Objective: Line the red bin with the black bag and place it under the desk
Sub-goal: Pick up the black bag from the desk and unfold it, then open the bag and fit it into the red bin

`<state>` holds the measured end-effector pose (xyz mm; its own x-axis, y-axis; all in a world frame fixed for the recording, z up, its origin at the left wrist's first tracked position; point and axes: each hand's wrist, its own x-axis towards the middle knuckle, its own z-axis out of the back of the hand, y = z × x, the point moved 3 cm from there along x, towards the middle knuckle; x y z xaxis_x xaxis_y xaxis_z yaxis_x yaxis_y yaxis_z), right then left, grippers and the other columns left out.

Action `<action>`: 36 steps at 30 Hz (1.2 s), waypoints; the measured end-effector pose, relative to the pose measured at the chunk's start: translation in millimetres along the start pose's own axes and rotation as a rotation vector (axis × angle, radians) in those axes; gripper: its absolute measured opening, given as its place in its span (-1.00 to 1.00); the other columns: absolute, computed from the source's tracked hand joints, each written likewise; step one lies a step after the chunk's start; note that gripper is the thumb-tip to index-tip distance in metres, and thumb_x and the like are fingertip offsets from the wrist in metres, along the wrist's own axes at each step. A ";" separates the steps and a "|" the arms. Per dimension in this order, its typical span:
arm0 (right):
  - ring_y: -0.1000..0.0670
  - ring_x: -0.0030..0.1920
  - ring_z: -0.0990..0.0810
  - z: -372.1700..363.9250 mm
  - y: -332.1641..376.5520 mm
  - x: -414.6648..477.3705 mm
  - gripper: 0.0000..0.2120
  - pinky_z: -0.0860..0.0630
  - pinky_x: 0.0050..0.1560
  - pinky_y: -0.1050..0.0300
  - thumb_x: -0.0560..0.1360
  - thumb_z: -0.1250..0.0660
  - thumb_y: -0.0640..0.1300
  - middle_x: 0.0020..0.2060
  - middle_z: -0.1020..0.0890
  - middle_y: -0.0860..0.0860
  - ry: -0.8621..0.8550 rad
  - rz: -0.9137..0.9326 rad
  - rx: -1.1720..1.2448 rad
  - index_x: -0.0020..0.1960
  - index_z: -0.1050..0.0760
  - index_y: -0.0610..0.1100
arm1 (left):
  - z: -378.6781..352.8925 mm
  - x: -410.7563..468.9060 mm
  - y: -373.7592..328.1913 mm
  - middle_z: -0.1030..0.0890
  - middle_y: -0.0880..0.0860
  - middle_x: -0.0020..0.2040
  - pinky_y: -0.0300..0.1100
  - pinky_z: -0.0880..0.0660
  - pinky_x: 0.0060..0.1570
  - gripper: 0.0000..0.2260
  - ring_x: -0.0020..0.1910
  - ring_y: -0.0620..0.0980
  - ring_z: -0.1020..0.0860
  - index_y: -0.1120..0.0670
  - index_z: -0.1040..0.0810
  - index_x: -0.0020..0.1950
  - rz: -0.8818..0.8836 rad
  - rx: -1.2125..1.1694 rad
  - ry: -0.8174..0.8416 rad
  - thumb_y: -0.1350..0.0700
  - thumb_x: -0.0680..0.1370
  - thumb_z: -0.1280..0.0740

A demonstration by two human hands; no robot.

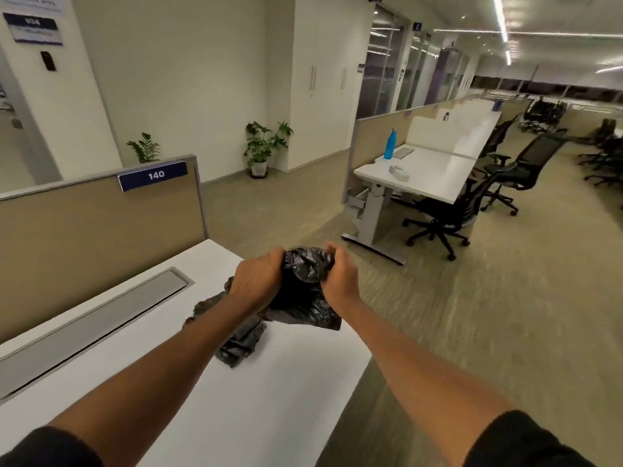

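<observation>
Dark sleeves (50, 446), both hands gripping black bag (305, 284), above white desk (256, 382)

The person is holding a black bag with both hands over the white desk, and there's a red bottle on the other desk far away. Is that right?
Almost. The bottle on the far desk is blue, not red, as the head view shows. The rest holds: the left hand and right hand both grip the black bag over the white desk.
</observation>
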<state>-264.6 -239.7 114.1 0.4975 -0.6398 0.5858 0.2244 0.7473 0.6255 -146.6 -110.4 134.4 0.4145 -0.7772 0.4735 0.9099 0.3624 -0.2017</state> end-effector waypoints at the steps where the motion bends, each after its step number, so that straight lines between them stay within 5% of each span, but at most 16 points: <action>1: -0.27 0.09 -0.56 21.6 -1.2 -10.7 -0.58 -0.53 0.11 -0.10 0.40 -0.37 -0.35 0.06 -0.58 -0.28 -0.035 -0.034 -0.015 0.24 -0.42 -0.34 | 1.5 -5.0 -20.6 -0.61 0.26 -0.23 -0.08 -0.26 -0.38 -0.98 -0.31 0.29 -0.55 0.10 -0.31 -0.09 0.004 -0.041 -0.002 0.16 0.52 -0.12; 7: -0.20 0.20 -0.41 139.2 -19.5 -110.9 -0.53 -0.36 0.19 -0.15 0.36 -0.48 -0.18 0.11 -0.47 -0.22 -0.451 -0.390 -0.117 0.14 -0.35 -0.29 | -17.3 -52.0 -144.2 -0.63 0.16 -0.17 -0.08 -0.28 -0.30 -0.82 -0.21 0.26 -0.56 0.07 -0.43 -0.06 0.095 -0.371 0.035 0.02 0.56 -0.10; 12: -0.02 -0.14 -0.57 190.1 -48.3 -209.1 -0.82 -0.46 -0.15 0.23 0.48 -0.40 -0.05 -0.18 -0.60 -0.03 -0.198 -0.653 0.275 -0.07 -0.51 -0.16 | -49.9 -102.7 -242.4 -0.61 0.05 -0.28 -0.09 -0.43 -0.26 -0.81 -0.26 0.09 -0.57 0.06 -0.54 -0.22 0.273 -0.792 0.286 0.01 0.49 -0.22; 17: 0.02 -0.20 -0.64 235.0 -87.1 -275.5 -0.83 -0.55 -0.22 0.16 0.46 -0.42 0.00 -0.26 -0.64 0.01 -0.073 -0.835 0.388 -0.15 -0.53 -0.09 | -96.8 -154.5 -330.4 -0.66 0.08 -0.29 -0.14 -0.51 -0.27 -0.84 -0.23 0.08 -0.65 0.12 -0.62 -0.22 0.378 -1.162 0.615 0.08 0.49 -0.32; 21: -0.13 -0.11 -0.67 274.2 -130.4 -325.0 -0.91 -0.58 -0.09 -0.09 0.43 -0.44 -0.17 -0.17 -0.68 -0.16 -0.056 -0.938 0.302 -0.13 -0.57 -0.18 | -145.6 -187.8 -367.1 -0.61 0.29 -0.08 0.07 -0.49 -0.01 -0.63 -0.06 0.22 -0.58 0.32 -0.59 0.02 0.629 -1.411 0.903 0.03 0.46 -0.27; 24: -0.04 -0.22 -0.59 308.0 -174.3 -362.5 -0.83 -0.53 -0.13 -0.05 0.45 -0.36 -0.24 -0.30 -0.61 -0.05 -0.152 -1.046 0.255 -0.29 -0.51 -0.06 | -188.2 -205.1 -396.9 -0.61 0.32 0.01 0.16 -0.47 0.12 -0.49 0.01 0.27 -0.57 0.35 -0.54 0.14 0.688 -1.370 1.081 -0.02 0.38 -0.24; 27: -0.04 -0.24 -0.61 346.9 -225.9 -398.5 -0.80 -0.53 -0.18 -0.01 0.49 -0.29 -0.27 -0.30 -0.64 -0.05 -0.242 -1.181 0.272 -0.28 -0.53 -0.08 | -232.0 -209.8 -422.7 -0.62 0.27 -0.02 0.09 -0.50 0.02 -0.67 -0.03 0.21 -0.59 0.27 -0.56 0.04 0.664 -1.207 1.062 0.04 0.49 -0.19; 31: 0.00 -0.32 -0.56 398.9 -309.2 -446.7 -0.73 -0.50 -0.28 0.04 0.46 -0.27 -0.32 -0.40 -0.60 -0.01 -0.352 -1.343 0.308 -0.35 -0.52 -0.08 | -293.8 -214.7 -450.4 -0.60 0.16 -0.22 -0.16 -0.46 -0.27 -0.76 -0.19 0.08 -0.58 0.28 -0.58 -0.15 0.484 -0.996 1.001 0.17 0.55 -0.19; 36: -0.08 -0.25 -0.57 448.8 -397.3 -501.0 -0.85 -0.54 -0.20 -0.01 0.44 -0.26 -0.35 -0.28 -0.58 -0.15 -0.309 -1.506 0.322 -0.25 -0.55 -0.22 | -371.2 -230.4 -467.8 -0.64 0.09 -0.19 -0.01 -0.49 -0.10 -0.81 -0.15 0.09 -0.60 0.07 -0.57 -0.21 0.151 -0.636 1.067 0.12 0.57 -0.24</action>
<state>-979.0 -296.8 -196.5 -0.2033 -0.7736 -0.6002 0.1358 -0.6294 0.7652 -662.3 -291.8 -198.6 0.0498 -0.8860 -0.4610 0.5745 0.4030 -0.7124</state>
